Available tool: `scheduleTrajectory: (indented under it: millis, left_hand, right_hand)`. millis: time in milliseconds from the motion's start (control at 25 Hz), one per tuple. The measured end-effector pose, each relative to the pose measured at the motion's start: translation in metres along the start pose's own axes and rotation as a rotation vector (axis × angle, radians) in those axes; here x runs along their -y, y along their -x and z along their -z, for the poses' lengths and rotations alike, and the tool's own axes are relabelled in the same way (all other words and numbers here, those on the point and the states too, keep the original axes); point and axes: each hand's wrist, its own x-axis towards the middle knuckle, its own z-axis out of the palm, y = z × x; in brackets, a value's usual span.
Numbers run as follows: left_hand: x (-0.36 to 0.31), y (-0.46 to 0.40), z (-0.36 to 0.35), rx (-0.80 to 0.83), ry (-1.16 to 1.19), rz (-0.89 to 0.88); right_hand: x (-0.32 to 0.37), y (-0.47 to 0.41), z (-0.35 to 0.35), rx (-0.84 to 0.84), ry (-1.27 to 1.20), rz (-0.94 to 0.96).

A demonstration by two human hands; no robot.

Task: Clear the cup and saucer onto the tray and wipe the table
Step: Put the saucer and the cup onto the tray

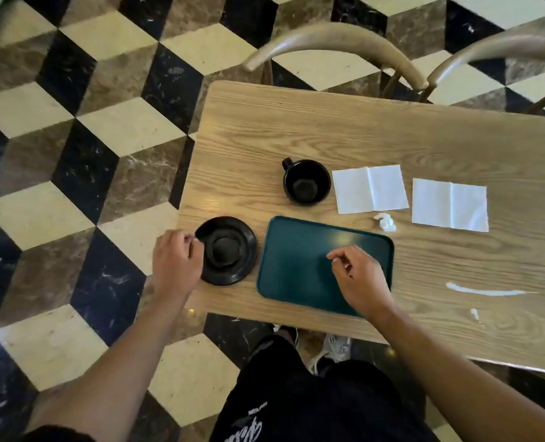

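Saucer (226, 250) sits on the bench (392, 138) just left of the tray (296, 266); left hand (177, 260) curls at its rim, grip seemingly closing there; right hand (358, 279) hovers loosely open; lifting level would work best; cup (306, 181) waits behind.

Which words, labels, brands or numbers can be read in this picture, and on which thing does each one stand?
No text can be read in full.
Black shorts: white script lettering near the bottom edge, cut off by the frame and blurred; not readable.
Black shorts, just above that: a small white mark, too small to read.
Cup, saucer, tray, two napkins, table: no lettering visible.
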Motion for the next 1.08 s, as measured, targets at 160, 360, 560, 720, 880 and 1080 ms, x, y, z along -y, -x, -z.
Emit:
scheduleTrajectory:
  millis: [160,360,560,720,880,1080]
  left_hand:
    - [-0.018,-0.116,-0.025,0.114,-0.156,-0.406]
    - [-0.046,-0.187,-0.083,0.359,-0.342,-0.831]
    - [-0.050,-0.195,-0.113,0.342,-0.403,-0.956]
    - [-0.043,-0.201,-0.117,0.237,-0.235,-0.973]
    - [-0.044,-0.202,-0.123,0.237,-0.214,-0.964]
    - [-0.045,-0.204,-0.121,0.261,-0.214,-0.971]
  right_hand:
    - [0.045,-0.038,-0.045,0.077,0.020,0.120]
    - [0.086,-0.068,-0.097,0.185,0.046,0.147]
    - [0.108,-0.090,-0.128,0.274,0.419,0.039]
    - [0.107,-0.096,-0.133,0.327,0.442,-0.046]
    - [0.098,-0.096,-0.137,0.309,0.377,-0.074]
    - [0.098,-0.091,-0.142,0.254,0.207,-0.067]
